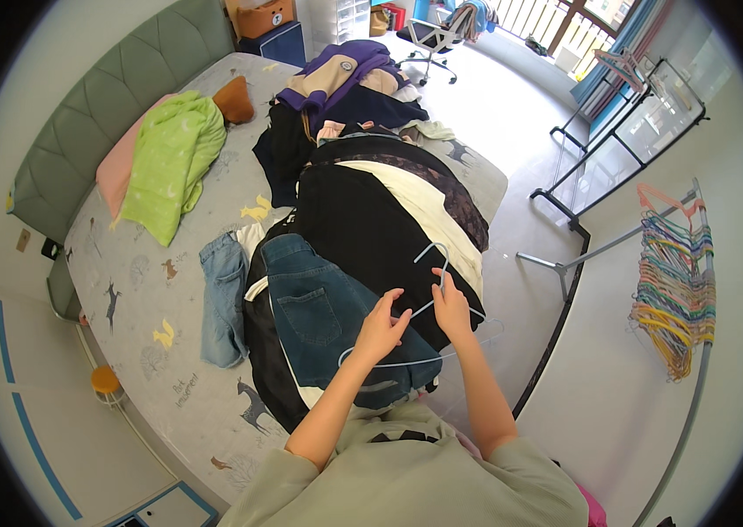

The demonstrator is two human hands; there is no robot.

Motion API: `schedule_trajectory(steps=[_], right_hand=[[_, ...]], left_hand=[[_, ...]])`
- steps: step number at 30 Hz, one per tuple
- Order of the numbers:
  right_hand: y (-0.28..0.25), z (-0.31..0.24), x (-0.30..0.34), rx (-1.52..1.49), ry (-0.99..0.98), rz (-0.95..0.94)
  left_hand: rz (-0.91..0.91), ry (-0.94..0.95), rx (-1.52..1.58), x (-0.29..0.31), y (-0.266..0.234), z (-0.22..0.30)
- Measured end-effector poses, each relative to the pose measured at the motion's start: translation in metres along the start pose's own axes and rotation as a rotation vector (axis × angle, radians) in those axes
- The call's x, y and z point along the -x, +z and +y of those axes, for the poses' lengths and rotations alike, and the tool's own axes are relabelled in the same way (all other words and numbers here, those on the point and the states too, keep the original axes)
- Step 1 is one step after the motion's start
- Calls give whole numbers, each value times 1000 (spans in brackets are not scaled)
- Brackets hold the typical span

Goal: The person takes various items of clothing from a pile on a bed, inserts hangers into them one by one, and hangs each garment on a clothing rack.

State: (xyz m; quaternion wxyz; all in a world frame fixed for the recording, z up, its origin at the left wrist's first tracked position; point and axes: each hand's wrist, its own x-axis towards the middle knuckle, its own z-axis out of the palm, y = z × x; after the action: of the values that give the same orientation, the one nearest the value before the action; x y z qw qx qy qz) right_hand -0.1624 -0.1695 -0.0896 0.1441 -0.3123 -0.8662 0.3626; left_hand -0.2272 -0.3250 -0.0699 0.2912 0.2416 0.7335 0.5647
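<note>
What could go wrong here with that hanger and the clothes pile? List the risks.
1. Both the left hand and right hand pinch a thin light-blue hanger; it may bend or slip.
2. Its hook could snag the dark jeans beneath.
3. The heaped clothes pile might slide off the bed.
</note>
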Motion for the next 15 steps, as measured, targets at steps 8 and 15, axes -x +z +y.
schedule_trajectory(steps=[8, 15], right_hand=[[38, 13, -75, 16, 116, -37], [56, 24, -92, 75, 32, 30]], left_hand=[[52, -71, 36, -40, 3, -32], [14, -201, 187, -45, -2, -42]])
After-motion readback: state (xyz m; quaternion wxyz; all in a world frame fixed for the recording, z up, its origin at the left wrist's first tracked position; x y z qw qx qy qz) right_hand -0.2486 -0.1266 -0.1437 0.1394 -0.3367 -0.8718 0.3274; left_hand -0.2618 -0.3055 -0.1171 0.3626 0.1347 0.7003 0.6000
